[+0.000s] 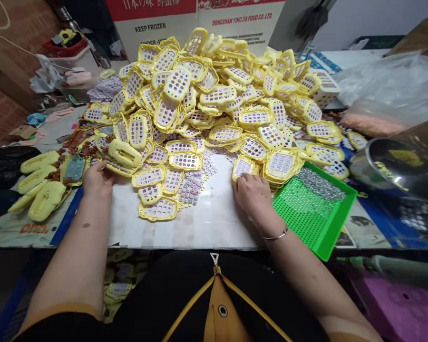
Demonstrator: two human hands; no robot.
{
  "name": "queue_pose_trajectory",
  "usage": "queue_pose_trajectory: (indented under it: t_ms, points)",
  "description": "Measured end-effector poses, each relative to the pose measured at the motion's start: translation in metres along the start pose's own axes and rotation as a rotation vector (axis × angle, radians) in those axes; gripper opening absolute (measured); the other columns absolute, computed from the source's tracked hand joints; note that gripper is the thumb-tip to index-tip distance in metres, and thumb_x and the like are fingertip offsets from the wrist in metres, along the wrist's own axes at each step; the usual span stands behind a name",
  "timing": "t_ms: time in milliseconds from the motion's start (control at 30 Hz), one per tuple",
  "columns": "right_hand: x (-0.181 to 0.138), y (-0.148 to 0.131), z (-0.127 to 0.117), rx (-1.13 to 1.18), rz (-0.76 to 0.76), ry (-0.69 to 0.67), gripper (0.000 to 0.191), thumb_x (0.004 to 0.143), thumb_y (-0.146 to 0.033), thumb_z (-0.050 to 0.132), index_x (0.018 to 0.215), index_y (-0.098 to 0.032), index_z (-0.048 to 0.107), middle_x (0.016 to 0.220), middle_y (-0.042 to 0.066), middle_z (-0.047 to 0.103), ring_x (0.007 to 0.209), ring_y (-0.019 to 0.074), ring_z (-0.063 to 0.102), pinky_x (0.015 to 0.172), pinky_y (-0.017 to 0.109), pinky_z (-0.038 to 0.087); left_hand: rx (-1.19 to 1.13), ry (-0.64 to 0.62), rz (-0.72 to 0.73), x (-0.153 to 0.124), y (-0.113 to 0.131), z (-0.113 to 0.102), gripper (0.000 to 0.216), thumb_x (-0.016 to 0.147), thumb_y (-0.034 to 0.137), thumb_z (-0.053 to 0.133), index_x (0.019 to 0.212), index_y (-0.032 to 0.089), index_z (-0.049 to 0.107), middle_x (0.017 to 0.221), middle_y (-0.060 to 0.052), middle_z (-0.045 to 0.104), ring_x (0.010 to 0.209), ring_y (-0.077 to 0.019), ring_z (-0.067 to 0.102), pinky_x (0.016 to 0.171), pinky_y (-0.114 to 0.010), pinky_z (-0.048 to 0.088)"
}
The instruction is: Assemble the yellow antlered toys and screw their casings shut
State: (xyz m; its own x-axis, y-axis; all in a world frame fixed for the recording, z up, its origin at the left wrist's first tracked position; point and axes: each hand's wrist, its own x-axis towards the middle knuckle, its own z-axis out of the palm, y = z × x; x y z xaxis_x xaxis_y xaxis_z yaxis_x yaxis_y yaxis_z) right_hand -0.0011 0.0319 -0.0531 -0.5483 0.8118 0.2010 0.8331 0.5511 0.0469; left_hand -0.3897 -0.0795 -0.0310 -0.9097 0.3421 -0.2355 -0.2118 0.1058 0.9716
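My left hand (97, 183) is at the left of the work surface, fingers curled against the edge of a yellow plastic casing half (124, 154) that lies with its hollow back partly up. My right hand (254, 192) rests back up, fingers bent under and hidden, touching the near edge of a yellow casing with a white keypad (244, 166). Beside it sits a stack of similar casings (282, 164). Between my hands lie small loose printed keys (189, 190) and several keypad casings (159, 209).
A large heap of yellow keypad casings (178, 83) fills the back, before a carton (157, 23). On the right are a green basket (299, 223) of small metal parts and a steel bowl (371, 164). Yellow casing halves (46, 202) with a circuit board (73, 169) lie left.
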Motion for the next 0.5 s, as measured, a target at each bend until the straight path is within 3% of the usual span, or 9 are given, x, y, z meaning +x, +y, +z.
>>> queue_pose_trajectory:
  t_ms: [133, 233, 333, 400, 500]
  points:
    - [-0.014, -0.004, 0.003, 0.018, -0.045, 0.043, 0.032, 0.094, -0.018, 0.033, 0.093, -0.011, 0.064, 0.107, 0.017, 0.069, 0.092, 0.0272, 0.06, 0.084, 0.041, 0.036, -0.137, 0.088, -0.158, -0.009, -0.006, -0.018, 0.014, 0.083, 0.033, 0.052, 0.086, 0.02, 0.054, 0.089, -0.006, 0.065, 0.093, -0.0217, 0.063, 0.081, -0.038, 0.054]
    - [-0.034, -0.006, 0.0, 0.017, -0.148, 0.126, 0.029, 0.094, -0.016, 0.036, 0.102, -0.011, 0.063, 0.113, 0.015, 0.068, 0.101, 0.0264, 0.059, 0.096, 0.042, 0.032, -0.082, 0.062, -0.161, -0.016, -0.007, -0.012, 0.033, 0.078, 0.05, 0.06, 0.093, 0.02, 0.057, 0.09, -0.009, 0.066, 0.09, -0.0245, 0.065, 0.074, -0.04, 0.054]
    - [-0.059, -0.008, -0.004, 0.041, -0.309, 0.146, 0.029, 0.093, -0.015, 0.038, 0.109, -0.012, 0.062, 0.115, 0.014, 0.069, 0.108, 0.0259, 0.059, 0.101, 0.043, 0.031, 0.017, 0.054, -0.078, -0.016, -0.007, 0.004, 0.04, 0.065, 0.027, 0.076, 0.1, 0.016, 0.059, 0.084, -0.006, 0.067, 0.081, -0.0225, 0.066, 0.071, -0.041, 0.054]
    - [-0.076, -0.008, -0.005, 0.082, -0.415, 0.103, 0.03, 0.092, -0.012, 0.039, 0.11, -0.014, 0.063, 0.115, 0.013, 0.069, 0.109, 0.0254, 0.06, 0.102, 0.045, 0.034, 0.019, 0.079, -0.094, -0.015, -0.008, 0.009, 0.041, 0.059, 0.01, 0.074, 0.098, 0.012, 0.059, 0.075, -0.005, 0.066, 0.073, -0.021, 0.066, 0.067, -0.041, 0.055]
    - [-0.095, -0.004, -0.004, 0.162, -0.47, 0.095, 0.026, 0.091, -0.017, 0.044, 0.106, -0.018, 0.064, 0.113, 0.012, 0.07, 0.106, 0.0257, 0.062, 0.098, 0.046, 0.04, -0.014, 0.08, -0.124, -0.019, -0.011, 0.002, 0.038, 0.058, 0.002, 0.065, 0.094, 0.011, 0.058, 0.069, -0.003, 0.065, 0.067, -0.0193, 0.065, 0.064, -0.039, 0.056]
